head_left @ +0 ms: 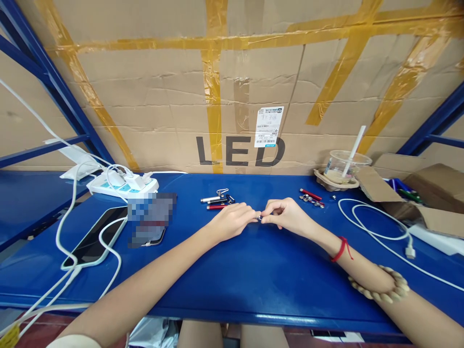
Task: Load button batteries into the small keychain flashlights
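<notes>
My left hand [234,221] and my right hand [284,214] meet over the middle of the blue table [261,280]. Both are closed in a pinch on a small shiny metal piece [259,218], mostly covered by the fingertips. Just beyond my left hand lie a silver tube [210,199] with a metal clip [222,192], a black tube [216,201] and a red tube [216,207], all slim and pen-like. Past my right hand, another red tube [311,194] rests beside several small metal parts [312,200].
At left are a white power strip [145,189], a phone [97,237] and loose white cables. A plastic cup [339,166] with a straw stands at the back right. An open cardboard box [444,188] and a coiled white cable [393,237] are at right. A large carton [163,111] backs the table.
</notes>
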